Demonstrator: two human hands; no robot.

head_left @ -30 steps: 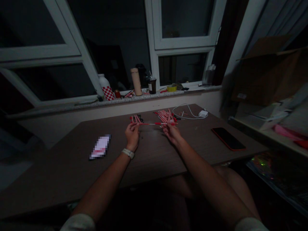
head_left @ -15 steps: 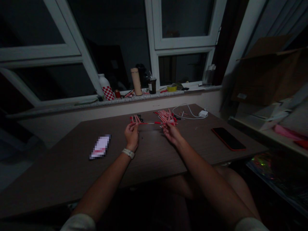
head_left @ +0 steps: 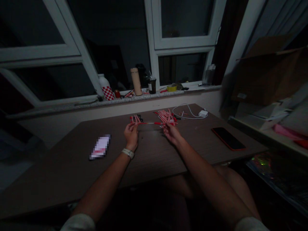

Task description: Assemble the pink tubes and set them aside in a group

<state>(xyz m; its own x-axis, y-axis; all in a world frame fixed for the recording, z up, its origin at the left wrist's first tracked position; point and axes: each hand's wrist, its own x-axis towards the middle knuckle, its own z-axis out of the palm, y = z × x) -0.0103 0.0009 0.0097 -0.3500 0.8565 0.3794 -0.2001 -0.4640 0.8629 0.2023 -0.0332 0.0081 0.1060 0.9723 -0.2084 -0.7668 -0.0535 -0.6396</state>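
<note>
Hardly anything has changed: the left hand (head_left: 131, 136) and right hand (head_left: 171, 133) stay in narrow pinches on a thin red-and-pink stick (head_left: 151, 123), held just above the worktop (head_left: 60, 170). Heaps of sticks (head_left: 166, 116) lie just beyond, then a white charger cord (head_left: 190, 116).

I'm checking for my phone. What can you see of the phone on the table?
The smartphone lies flat, its dark glossy face up, with a red edge that may be a case. It sits at an angle on the brown wood-grain table, right of the right hand, apart from it; only the table touches it.
</note>
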